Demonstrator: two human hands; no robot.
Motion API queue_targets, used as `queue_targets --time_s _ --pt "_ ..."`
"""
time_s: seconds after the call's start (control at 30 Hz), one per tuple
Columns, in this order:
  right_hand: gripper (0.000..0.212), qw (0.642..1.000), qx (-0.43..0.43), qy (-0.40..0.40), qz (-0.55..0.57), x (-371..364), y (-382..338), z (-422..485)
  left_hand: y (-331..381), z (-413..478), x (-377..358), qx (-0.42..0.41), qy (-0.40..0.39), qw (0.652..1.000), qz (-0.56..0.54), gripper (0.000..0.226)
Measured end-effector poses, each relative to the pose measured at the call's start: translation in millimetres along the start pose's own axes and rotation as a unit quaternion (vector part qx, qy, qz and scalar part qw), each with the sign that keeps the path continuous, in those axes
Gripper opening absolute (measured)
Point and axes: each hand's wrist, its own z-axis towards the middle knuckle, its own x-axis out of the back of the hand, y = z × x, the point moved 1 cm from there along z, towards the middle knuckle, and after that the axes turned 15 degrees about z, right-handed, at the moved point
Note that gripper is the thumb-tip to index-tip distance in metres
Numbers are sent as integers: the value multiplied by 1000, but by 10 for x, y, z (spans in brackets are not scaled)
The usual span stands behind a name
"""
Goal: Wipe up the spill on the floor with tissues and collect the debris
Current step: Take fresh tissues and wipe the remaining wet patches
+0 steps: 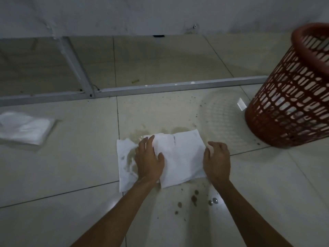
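Two white tissues lie on the tiled floor over a yellowish spill. The left tissue is stained and wet. The right tissue overlaps it and looks mostly dry. My left hand presses flat on the seam between them, fingers spread, thumb on the right tissue. My right hand rests at the right tissue's right edge, fingers curled on that edge. Brown drops and bits of debris dot the floor just below the tissues, between my forearms.
A red slotted plastic basket stands at the right. A stack of spare white tissues lies on the floor at the left. A grey metal frame bar runs across the floor beyond the spill, before a white wall.
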Motion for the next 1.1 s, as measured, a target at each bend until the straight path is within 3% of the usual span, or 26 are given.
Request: queue_targets --time_s 0.13,0.27,0.53,0.63,0.83,0.97,1.1 --pt "50 979 148 -116 -77 -280 -74 -104 -159 -59 -148 -154 -40 972 172 76" --pt "66 949 151 -225 -159 -593 -6 -241 -248 -87 -226 -194 -116 933 280 86" --pt "68 950 131 -230 -167 -693 -76 -363 -420 -84 -172 -213 -103 936 262 75" --pt "64 935 177 -266 -151 -743 -170 -439 -495 -134 -114 -194 -70 945 253 71" --pt "70 912 199 -322 -158 -768 -325 -556 -567 -173 30 -175 -123 930 301 65" --pt "61 898 205 -345 -180 -800 -370 -614 -645 -199 67 -192 -95 932 293 76" --pt "77 890 242 -357 -145 -820 -351 -653 -721 -239 78 -195 -70 942 263 79"
